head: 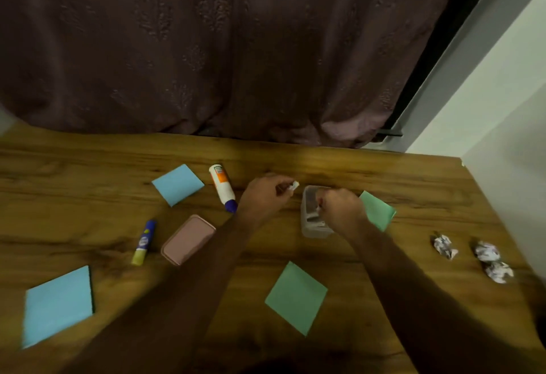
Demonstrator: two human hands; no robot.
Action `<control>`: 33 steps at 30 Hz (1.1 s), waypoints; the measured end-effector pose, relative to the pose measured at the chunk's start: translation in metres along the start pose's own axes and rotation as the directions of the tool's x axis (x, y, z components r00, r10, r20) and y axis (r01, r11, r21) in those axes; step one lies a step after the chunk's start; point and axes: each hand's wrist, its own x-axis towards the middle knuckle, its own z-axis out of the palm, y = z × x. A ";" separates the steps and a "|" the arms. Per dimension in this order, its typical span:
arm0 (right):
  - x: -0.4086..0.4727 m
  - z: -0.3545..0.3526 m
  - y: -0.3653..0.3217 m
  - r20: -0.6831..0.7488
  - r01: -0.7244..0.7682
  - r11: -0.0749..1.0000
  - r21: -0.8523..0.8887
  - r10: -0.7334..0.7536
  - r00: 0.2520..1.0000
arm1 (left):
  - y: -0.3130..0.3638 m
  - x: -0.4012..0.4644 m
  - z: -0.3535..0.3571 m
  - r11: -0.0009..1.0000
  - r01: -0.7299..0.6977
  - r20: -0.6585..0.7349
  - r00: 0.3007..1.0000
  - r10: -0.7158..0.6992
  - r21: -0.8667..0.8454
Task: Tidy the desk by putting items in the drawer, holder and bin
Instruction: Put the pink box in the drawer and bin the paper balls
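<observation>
Left hand [267, 193]: fingers pinch a small white scrap [294, 186].
Right hand [342, 211]: fingers curled over a clear plastic container [313, 226] mid-surface; what they grip is unclear.
Surface [384, 173]: wood-grain, with scattered blue and green notes, crumpled paper balls [490, 260] at right.
Room: dark curtain [236, 48] behind.

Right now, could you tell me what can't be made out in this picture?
- Clear box: contents blurred and covered by the right hand, head view.
- White scrap pinched by the left hand: too small to identify.
- Glue bottle label: unreadable.
- Drawer, holder, bin: outside the frame.
</observation>
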 end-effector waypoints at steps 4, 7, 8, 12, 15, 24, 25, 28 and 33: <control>-0.004 0.001 0.012 -0.013 0.070 0.996 0.050 -0.069 0.997 | 0.015 0.002 0.013 0.998 0.005 0.029 1.000 -0.007 0.070; -0.009 -0.003 0.023 -0.078 0.072 0.987 0.146 -0.061 0.995 | 0.026 0.008 0.021 0.988 -0.016 0.066 0.998 0.006 0.154; -0.010 -0.005 0.028 -0.104 0.065 0.978 0.200 -0.045 0.994 | 0.030 0.011 0.024 0.978 -0.031 0.097 0.995 0.011 0.205; -0.018 -0.011 0.044 -0.229 -0.006 0.910 0.414 0.110 0.967 | 0.047 0.017 0.041 0.863 -0.159 0.171 0.982 0.086 0.479; -0.025 -0.012 0.051 -0.259 -0.035 0.877 0.479 0.179 0.949 | 0.053 0.019 0.057 0.741 -0.202 0.214 0.974 0.080 0.640; -0.032 -0.006 0.047 -0.234 -0.039 0.847 0.529 0.190 0.953 | 0.046 0.019 0.063 0.794 -0.136 0.110 0.990 0.088 0.592; -0.032 -0.005 0.044 -0.246 -0.022 0.849 0.528 0.178 0.953 | 0.044 0.017 0.057 0.829 -0.120 0.086 0.992 0.088 0.546; -0.029 -0.009 0.021 -0.239 0.019 0.846 0.532 0.129 0.962 | 0.031 0.009 0.028 0.898 -0.050 0.013 0.999 0.049 0.438; -0.024 -0.018 -0.041 -0.301 0.145 0.877 0.457 0.000 0.954 | -0.029 -0.023 -0.025 0.908 0.153 -0.156 0.983 -0.098 0.390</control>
